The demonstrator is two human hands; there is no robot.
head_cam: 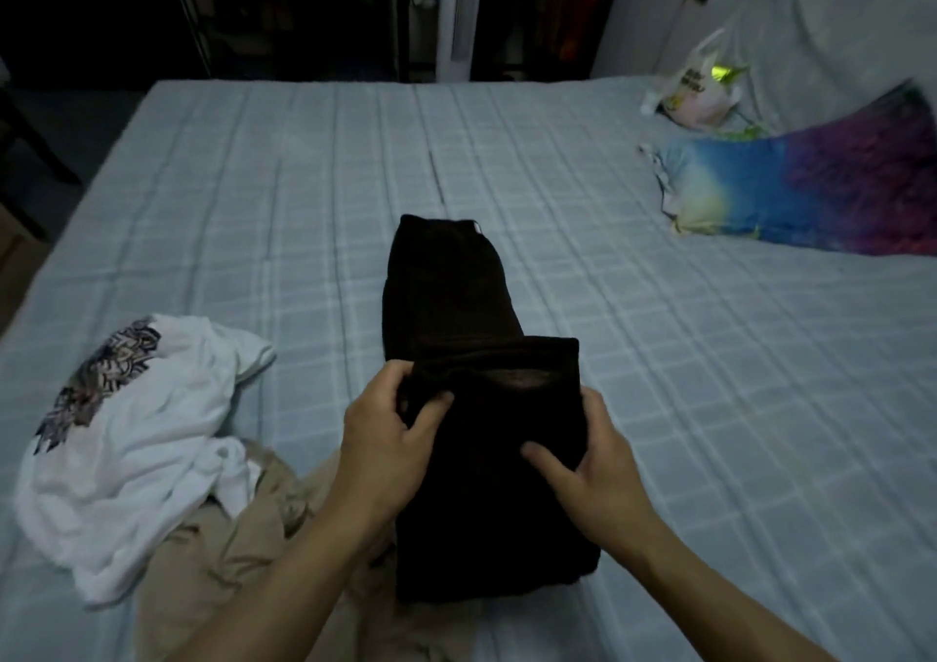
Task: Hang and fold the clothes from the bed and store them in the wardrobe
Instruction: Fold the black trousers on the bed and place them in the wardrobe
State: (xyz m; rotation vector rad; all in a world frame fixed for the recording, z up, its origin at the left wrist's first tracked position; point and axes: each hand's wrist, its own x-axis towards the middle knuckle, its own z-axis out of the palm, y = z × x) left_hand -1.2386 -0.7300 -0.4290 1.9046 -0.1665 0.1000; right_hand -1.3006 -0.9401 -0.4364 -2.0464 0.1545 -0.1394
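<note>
On the bed (659, 408), at centre, a black garment (456, 306) is lying lengthwise, its near part doubled over. Left hand (390, 438) is pinching the fold's left corner, thumb on top; right hand (593, 464) is gripping its right edge, thumb pressing the cloth. At 8 o'clock, a white printed shirt (142, 458) is lying crumpled over beige clothing (238, 550), which is touching the black garment's near left side. At 2 o'clock, a colourful pillow (811, 190) and plastic bag (694, 93) are resting well apart.

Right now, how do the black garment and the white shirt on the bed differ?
The black garment lies stretched out and partly folded at mid-bed; the white shirt sits crumpled in a heap to the left. Both hands, left and right, grip the black garment; nothing touches the white shirt. The black garment looks plain; the white shirt carries a dark print. Both lie on the bed.
</note>
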